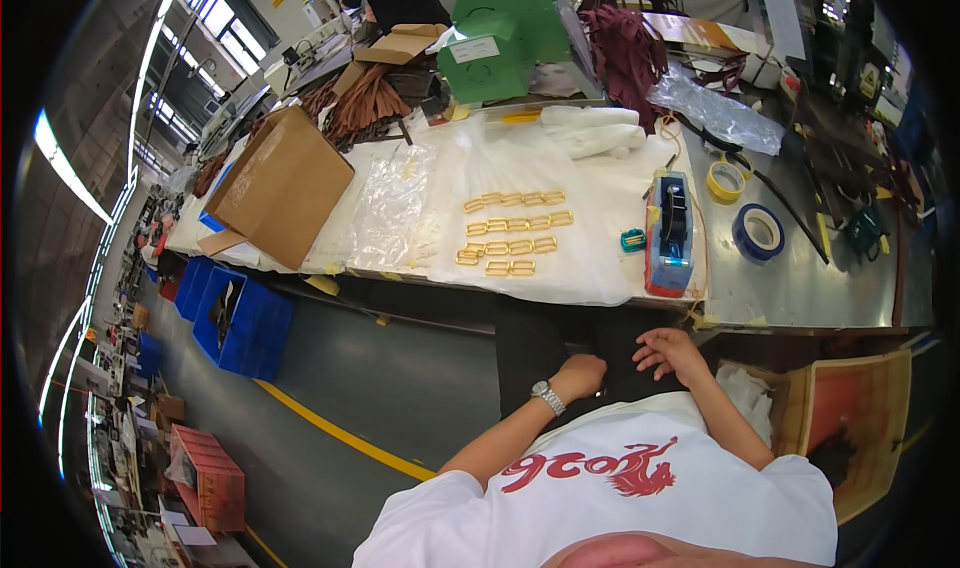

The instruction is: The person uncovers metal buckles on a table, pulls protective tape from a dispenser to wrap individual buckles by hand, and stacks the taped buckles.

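My left hand (pixel 580 376), with a metal watch (pixel 548 398) on its wrist, rests over my lap below the table edge. Its fingers curl under, and a small shiny bit shows beside it; what it holds, if anything, is hidden. Beside it, my right hand (pixel 670 354) hovers over the dark trousers, fingers loosely bent and apart, holding nothing visible. In front of both hands, several gold rectangular slide buckles (pixel 519 248) lie in rows on a white sheet (pixel 590 278). Neither hand touches them.
A tape dispenser (pixel 670 233) stands right of the buckles, near blue tape (pixel 758 233) and yellow tape (pixel 725 182). An open cardboard box (pixel 285 188) sits left. Behind are a green machine (pixel 505 38) and maroon strips (pixel 622 53). Blue bins (pixel 240 328) stand on the floor.
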### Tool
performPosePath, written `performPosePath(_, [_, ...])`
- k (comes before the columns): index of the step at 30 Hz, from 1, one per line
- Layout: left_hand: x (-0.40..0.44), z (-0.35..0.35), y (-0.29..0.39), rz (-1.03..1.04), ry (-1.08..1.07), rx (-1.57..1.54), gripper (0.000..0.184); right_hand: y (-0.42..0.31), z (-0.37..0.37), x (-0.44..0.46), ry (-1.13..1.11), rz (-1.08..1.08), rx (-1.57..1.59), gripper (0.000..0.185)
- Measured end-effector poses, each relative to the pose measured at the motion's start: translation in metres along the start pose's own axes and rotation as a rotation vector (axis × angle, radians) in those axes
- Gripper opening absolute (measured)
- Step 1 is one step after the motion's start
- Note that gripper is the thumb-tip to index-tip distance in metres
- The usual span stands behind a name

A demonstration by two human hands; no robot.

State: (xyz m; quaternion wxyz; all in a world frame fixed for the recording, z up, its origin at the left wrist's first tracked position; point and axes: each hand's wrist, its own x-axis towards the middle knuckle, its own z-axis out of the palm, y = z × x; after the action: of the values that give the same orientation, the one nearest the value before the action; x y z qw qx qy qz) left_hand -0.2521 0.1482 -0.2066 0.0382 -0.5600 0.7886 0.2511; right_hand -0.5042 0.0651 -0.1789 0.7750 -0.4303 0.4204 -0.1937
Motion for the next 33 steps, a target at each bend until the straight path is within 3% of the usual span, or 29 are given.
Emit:
performPosePath(15, [0.007, 0.017, -0.014, 0.033, 0.027, -0.082, 0.020, -0.008, 0.024, 0.002, 0.093, 0.003, -0.189, 0.022])
performPosePath(17, [0.007, 0.017, -0.016, 0.028, 0.028, -0.087, 0.020, -0.012, 0.029, 0.003, 0.074, -0.201, -0.397, 0.020])
performPosePath(18, [0.007, 0.017, -0.017, 0.036, 0.030, -0.088, 0.020, -0.020, 0.031, 0.001, 0.070, -0.200, -0.399, 0.020])
performPosePath(20, [0.007, 0.019, -0.017, 0.040, 0.034, -0.090, 0.019, -0.040, 0.032, -0.002, 0.068, -0.474, -0.928, 0.027])
performPosePath(21, [0.008, 0.018, -0.016, 0.036, 0.033, -0.093, 0.019, -0.041, 0.032, 0.000, 0.065, -0.475, -0.929, 0.027])
performPosePath(23, [0.010, 0.017, -0.016, 0.034, 0.031, -0.096, 0.018, -0.041, 0.029, 0.001, -0.007, -0.653, -1.264, 0.037])
performPosePath(24, [0.010, 0.016, -0.015, 0.028, 0.031, -0.120, 0.018, -0.018, 0.011, 0.018, -0.151, -0.577, -1.185, 0.038])
performPosePath(27, [0.013, 0.015, -0.017, 0.031, 0.029, -0.146, 0.018, -0.014, 0.010, 0.030, -0.236, -0.721, -1.352, 0.035])
performPosePath(33, [0.011, 0.011, -0.024, 0.039, -0.026, -0.158, 0.019, -0.026, 0.028, 0.040, -0.299, -0.669, -1.321, 0.027])
